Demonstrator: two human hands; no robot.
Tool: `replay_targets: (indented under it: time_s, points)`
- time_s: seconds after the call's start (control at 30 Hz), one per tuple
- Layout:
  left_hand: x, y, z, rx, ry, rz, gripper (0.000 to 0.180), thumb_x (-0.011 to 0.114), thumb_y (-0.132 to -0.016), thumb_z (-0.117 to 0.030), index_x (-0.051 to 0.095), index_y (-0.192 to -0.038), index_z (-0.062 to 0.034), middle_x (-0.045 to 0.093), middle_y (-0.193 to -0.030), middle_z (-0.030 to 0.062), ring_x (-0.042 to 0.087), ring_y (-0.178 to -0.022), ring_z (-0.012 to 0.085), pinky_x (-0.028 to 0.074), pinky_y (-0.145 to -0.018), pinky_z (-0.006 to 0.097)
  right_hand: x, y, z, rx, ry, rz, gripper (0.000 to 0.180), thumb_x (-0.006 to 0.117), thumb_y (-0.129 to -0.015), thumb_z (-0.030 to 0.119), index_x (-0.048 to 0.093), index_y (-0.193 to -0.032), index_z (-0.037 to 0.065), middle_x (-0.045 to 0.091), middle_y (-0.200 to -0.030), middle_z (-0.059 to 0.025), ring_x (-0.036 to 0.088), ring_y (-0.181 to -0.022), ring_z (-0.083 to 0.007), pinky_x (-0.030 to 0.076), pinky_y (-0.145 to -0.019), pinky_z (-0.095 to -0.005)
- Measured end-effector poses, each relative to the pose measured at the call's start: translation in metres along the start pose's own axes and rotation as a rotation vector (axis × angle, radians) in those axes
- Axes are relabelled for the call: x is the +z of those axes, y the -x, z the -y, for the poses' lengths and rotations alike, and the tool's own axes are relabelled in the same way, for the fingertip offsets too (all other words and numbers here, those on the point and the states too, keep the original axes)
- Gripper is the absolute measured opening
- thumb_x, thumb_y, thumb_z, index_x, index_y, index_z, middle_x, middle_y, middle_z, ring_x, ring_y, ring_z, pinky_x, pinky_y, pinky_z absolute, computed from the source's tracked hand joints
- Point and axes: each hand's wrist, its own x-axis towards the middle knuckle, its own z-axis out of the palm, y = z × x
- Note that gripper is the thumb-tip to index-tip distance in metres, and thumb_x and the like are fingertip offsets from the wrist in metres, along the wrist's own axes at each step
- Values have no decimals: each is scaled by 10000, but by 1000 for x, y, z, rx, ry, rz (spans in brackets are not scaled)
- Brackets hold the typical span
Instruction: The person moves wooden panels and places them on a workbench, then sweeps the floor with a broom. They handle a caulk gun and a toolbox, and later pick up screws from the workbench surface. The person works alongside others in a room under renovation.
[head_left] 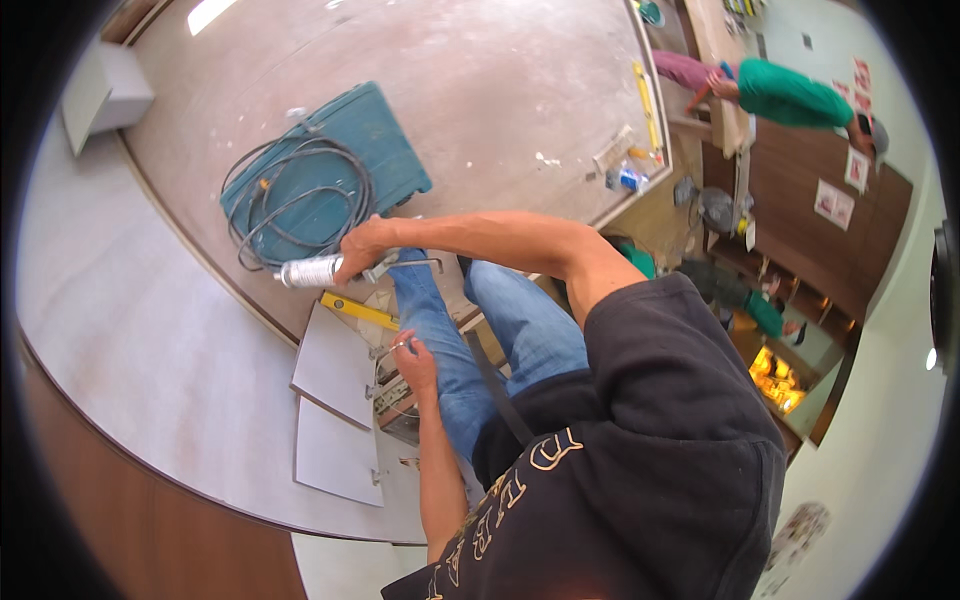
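Observation:
My right hand (365, 246) is wrapped round a caulking gun loaded with a white cartridge (308, 271). The gun's metal rod, bent at its end, sticks out behind the hand over my knee. Lower down, beside my shin, my left hand (416, 366) has its fingers pinched together; a small thin thing seems to be at the fingertips, too small to name. Close to that hand are two open white cabinet doors (334, 362) with metal hinges. Between the doors and the caulking gun lies a yellow spirit level (358, 311).
A coiled black cable (345, 170) lies on a teal tool case (385, 135) beyond my right hand. A long pale panel (150, 330) curves along the left. Another yellow level (647, 105) lies at the far right edge of the surface. A person in green (795, 95) stands at upper right.

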Motion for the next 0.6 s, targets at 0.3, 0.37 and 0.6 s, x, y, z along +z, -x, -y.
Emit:
replay_targets:
  time_s: [0.3,0.37,0.6]
  points:
    - [-23,45,16,111,-156,101,179,497,-840,-38,605,-971,20,597,-976,167,566,-952,322,438,-873,390,115,158,-85,32,-100,-192,606,521,-718,575,695,-832,6,680,-831,-202,661,-805,-341,419,-814,-471]
    - [-21,54,-7,101,-188,175,175,498,-852,-40,608,-977,14,602,-982,162,575,-953,306,446,-869,373,153,192,-118,87,-141,-337,573,539,-693,559,685,-796,14,666,-770,-216,656,-768,-357,426,-786,-477]
    - [11,130,-252,693,50,583,181,497,-883,4,588,-1040,2,630,-1020,146,602,-967,253,454,-887,339,277,302,-213,433,-461,-856,515,612,-639,516,695,-816,39,680,-808,-184,651,-805,-374,407,-863,-507]
